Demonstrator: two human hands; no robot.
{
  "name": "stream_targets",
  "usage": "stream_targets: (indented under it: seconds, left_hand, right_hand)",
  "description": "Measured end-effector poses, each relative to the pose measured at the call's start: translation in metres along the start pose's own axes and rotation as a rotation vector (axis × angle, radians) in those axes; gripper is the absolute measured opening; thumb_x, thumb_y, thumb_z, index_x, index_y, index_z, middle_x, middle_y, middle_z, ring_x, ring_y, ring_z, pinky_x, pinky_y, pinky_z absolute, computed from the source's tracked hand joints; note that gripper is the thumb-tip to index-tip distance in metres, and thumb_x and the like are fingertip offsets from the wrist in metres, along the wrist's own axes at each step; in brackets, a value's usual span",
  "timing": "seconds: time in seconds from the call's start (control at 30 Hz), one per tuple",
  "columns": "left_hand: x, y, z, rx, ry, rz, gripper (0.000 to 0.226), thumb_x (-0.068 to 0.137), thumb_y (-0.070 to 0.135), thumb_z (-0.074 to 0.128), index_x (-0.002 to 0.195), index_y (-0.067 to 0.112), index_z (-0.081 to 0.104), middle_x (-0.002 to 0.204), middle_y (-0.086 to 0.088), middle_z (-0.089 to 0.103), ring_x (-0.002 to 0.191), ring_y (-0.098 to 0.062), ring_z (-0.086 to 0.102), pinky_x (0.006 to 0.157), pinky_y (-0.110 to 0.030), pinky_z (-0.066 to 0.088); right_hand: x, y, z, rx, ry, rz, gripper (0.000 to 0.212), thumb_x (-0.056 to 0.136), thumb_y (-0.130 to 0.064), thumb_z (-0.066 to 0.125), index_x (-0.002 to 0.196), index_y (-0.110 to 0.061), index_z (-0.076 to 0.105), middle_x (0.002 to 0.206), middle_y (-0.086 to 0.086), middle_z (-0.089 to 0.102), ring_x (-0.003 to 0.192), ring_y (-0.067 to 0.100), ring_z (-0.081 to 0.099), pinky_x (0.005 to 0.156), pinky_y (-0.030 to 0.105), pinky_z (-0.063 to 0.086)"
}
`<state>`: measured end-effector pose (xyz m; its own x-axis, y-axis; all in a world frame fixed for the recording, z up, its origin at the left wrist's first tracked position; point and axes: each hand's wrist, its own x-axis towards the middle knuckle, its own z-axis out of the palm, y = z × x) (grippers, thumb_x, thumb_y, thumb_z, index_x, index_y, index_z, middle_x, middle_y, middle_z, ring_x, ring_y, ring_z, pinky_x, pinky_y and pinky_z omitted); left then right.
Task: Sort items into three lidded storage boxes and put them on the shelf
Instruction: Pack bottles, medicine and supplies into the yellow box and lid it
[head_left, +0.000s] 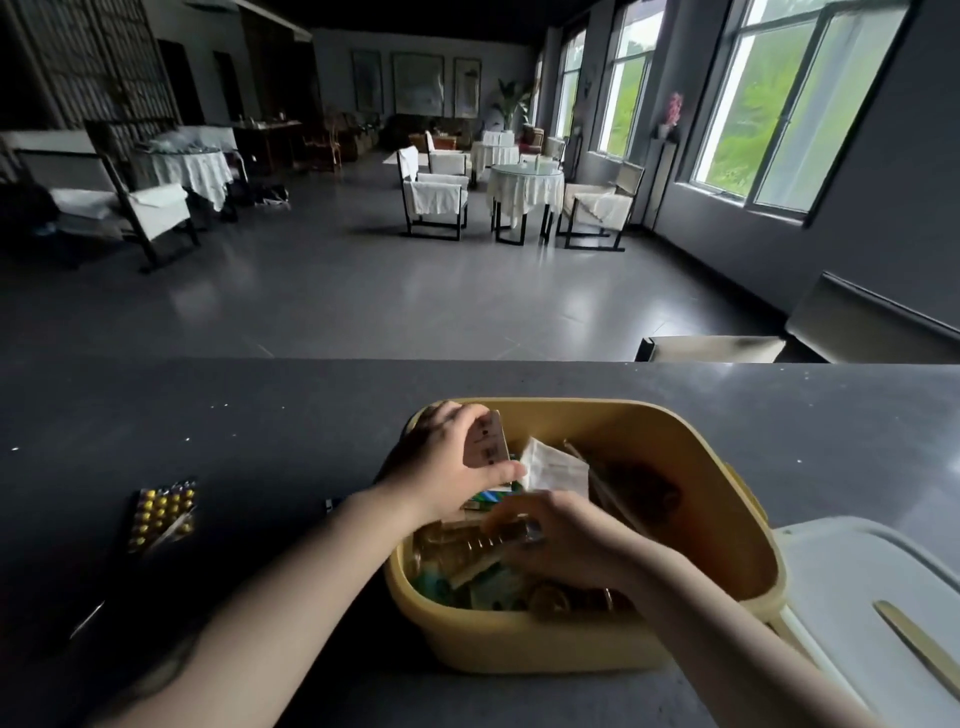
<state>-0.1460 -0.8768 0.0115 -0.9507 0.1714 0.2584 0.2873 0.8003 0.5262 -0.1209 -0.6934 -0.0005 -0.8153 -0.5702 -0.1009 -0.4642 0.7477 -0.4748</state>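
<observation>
Dark grey speckled countertop (218, 415) filled the lower half of the frame, bearing an open yellow plastic storage box (597, 639) at lower centre. Its white lid (862, 571) lay at lower right. Over the box, the left hand (447, 462) pinched a small pale carton (488, 441); the right hand (566, 535) gripped a blurred gold blister strip (493, 540). A yellow-pill blister sheet (162, 512) lay at lower left.

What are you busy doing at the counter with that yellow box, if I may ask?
A person is sorting small items in an open yellow box on a dark counter. The left hand holds a small pink carton over the box, while the right hand grips a blister strip among the packets inside. The white lid lies to the right of the box, and a sheet of yellow pills lies on the counter to the left.
</observation>
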Motion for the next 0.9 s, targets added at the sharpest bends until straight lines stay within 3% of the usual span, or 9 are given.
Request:
stream_targets:
  seconds: [0.13, 0.2, 0.6, 0.8, 0.9]
  left_hand:
    - [0.015, -0.001, 0.012, 0.129, -0.164, 0.032, 0.070, 0.079, 0.057, 0.064, 0.135, 0.023, 0.040, 0.131, 0.002, 0.043, 0.123, -0.019, 0.041, 0.098, -0.035, 0.038]
    - [0.019, -0.002, 0.016, 0.307, -0.233, 0.074, 0.069, 0.081, 0.056, 0.061, 0.135, 0.020, 0.038, 0.131, -0.001, 0.042, 0.124, -0.020, 0.039, 0.101, -0.039, 0.038]
    - [0.029, -0.005, 0.024, 0.475, -0.457, -0.004, 0.084, 0.088, 0.062, 0.044, 0.151, 0.019, 0.009, 0.150, -0.004, 0.018, 0.139, -0.027, 0.017, 0.106, -0.052, 0.031]
    - [0.030, -0.001, 0.025, 0.432, -0.431, -0.020, 0.086, 0.087, 0.063, 0.043, 0.151, 0.017, 0.010, 0.153, -0.004, 0.019, 0.142, -0.026, 0.013, 0.110, -0.050, 0.029]
    - [0.019, 0.005, 0.009, 0.228, -0.191, 0.011, 0.078, 0.086, 0.062, 0.045, 0.148, 0.018, 0.026, 0.149, -0.002, 0.032, 0.137, -0.020, 0.028, 0.108, -0.041, 0.034]
  right_hand:
    - [-0.003, 0.019, -0.008, 0.067, 0.446, 0.185, 0.012, 0.080, -0.024, 0.064, 0.090, -0.031, 0.068, 0.087, -0.011, 0.070, 0.081, 0.009, 0.063, 0.073, 0.033, 0.053]
    - [-0.002, 0.021, -0.009, 0.102, 0.531, 0.229, 0.012, 0.078, -0.022, 0.064, 0.084, -0.031, 0.066, 0.082, -0.011, 0.069, 0.078, 0.008, 0.063, 0.073, 0.033, 0.053]
    - [-0.001, 0.011, -0.009, 0.054, 0.449, 0.238, 0.008, 0.080, -0.026, 0.063, 0.087, -0.028, 0.067, 0.084, -0.009, 0.068, 0.079, 0.010, 0.062, 0.071, 0.035, 0.054]
    - [-0.001, 0.010, -0.009, 0.063, 0.459, 0.252, 0.008, 0.078, -0.026, 0.064, 0.085, -0.029, 0.066, 0.082, -0.009, 0.068, 0.077, 0.011, 0.062, 0.069, 0.035, 0.054]
    - [-0.002, 0.013, -0.011, 0.073, 0.484, 0.279, 0.010, 0.078, -0.023, 0.065, 0.084, -0.030, 0.066, 0.082, -0.011, 0.068, 0.079, 0.011, 0.062, 0.071, 0.033, 0.052]
